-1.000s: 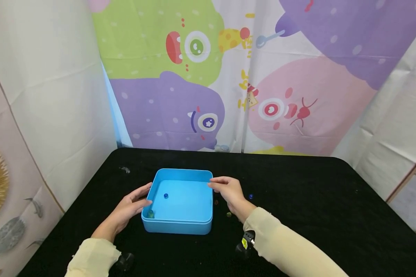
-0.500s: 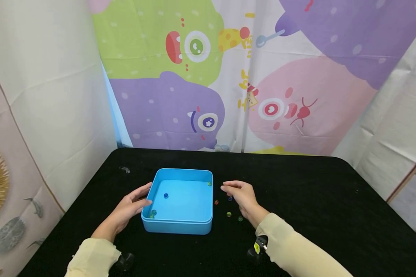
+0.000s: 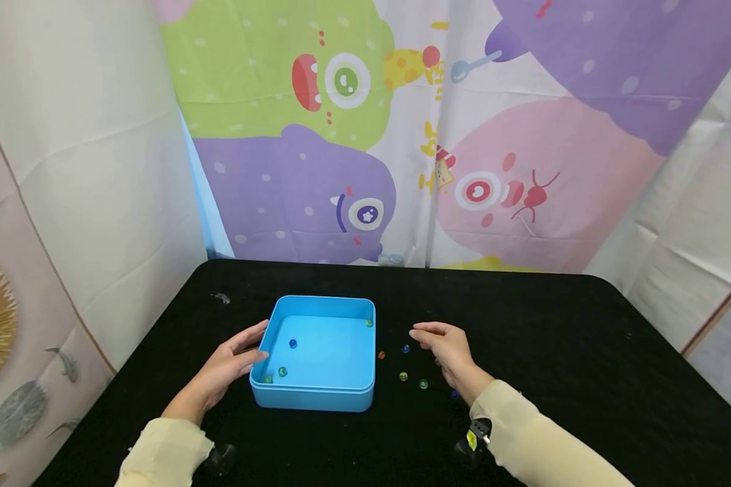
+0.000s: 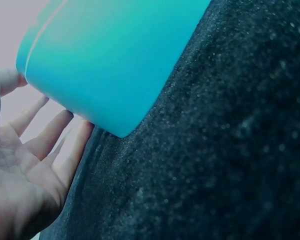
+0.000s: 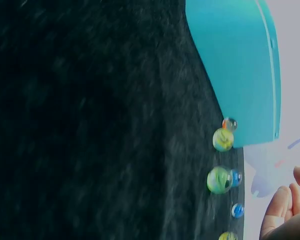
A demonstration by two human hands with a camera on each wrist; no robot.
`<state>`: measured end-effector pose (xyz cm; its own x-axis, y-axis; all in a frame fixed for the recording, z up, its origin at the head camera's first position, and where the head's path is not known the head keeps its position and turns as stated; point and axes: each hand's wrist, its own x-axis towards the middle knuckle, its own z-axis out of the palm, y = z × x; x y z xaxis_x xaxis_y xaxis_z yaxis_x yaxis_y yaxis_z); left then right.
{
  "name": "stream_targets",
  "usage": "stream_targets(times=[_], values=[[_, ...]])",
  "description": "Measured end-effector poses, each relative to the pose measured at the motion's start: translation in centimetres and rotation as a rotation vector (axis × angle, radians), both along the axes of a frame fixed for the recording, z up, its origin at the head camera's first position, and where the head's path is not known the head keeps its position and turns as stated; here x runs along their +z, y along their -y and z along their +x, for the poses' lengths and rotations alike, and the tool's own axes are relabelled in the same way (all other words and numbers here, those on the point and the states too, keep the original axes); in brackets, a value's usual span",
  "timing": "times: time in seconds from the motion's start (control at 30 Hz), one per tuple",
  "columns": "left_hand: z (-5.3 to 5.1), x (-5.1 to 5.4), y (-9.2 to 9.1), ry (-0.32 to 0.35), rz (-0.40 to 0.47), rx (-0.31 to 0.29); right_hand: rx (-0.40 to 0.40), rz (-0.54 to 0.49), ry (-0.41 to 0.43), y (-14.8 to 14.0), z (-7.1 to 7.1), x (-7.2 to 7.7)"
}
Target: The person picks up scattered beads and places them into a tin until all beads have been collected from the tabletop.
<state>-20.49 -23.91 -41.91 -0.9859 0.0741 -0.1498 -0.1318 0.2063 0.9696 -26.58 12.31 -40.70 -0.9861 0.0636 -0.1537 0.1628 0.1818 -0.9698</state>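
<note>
A square light-blue plastic box (image 3: 313, 399) stands on the black table. My left hand (image 3: 228, 365) rests against its left side; in the left wrist view the nearly straight fingers (image 4: 52, 135) touch the outer wall, with the thumb up by the rim. Inside lie a blue marble (image 3: 293, 343), a green marble (image 3: 283, 371) and others at the edges. My right hand (image 3: 451, 352) hovers right of the box above loose marbles; nothing shows between its thumb and fingers. Beneath it are a blue marble (image 3: 405, 349), a yellow-green marble (image 3: 403, 376) and a green marble (image 3: 423, 384).
An orange marble (image 3: 381, 355) lies close to the box's right wall. Another blue marble (image 3: 454, 394) sits by my right wrist. A small clear scrap (image 3: 221, 297) lies at the table's far left. Behind the table hangs a cartoon-printed curtain (image 3: 317, 203).
My right hand has moved from the box's right rim out to the right. A yellow-green marble now shows inside that rim, and the green marbles in the near-left corner have rolled apart. My left hand stays put.
</note>
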Motion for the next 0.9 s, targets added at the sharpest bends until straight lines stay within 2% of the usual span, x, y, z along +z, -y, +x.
stream_targets(times=[0.23, 0.47, 0.9], values=[[0.0, 0.0, 0.0, 0.003, -0.001, 0.005, -0.022, 0.005, -0.003, -1.7, 0.3, -0.4], [0.0, 0.0, -0.1, 0.006, -0.005, 0.008, -0.001, 0.016, 0.053, -3.2, 1.1, -0.8], [0.0, -0.1, 0.0, 0.003, -0.005, 0.0, 0.043, 0.038, 0.09, -5.5, 3.1, -0.7]])
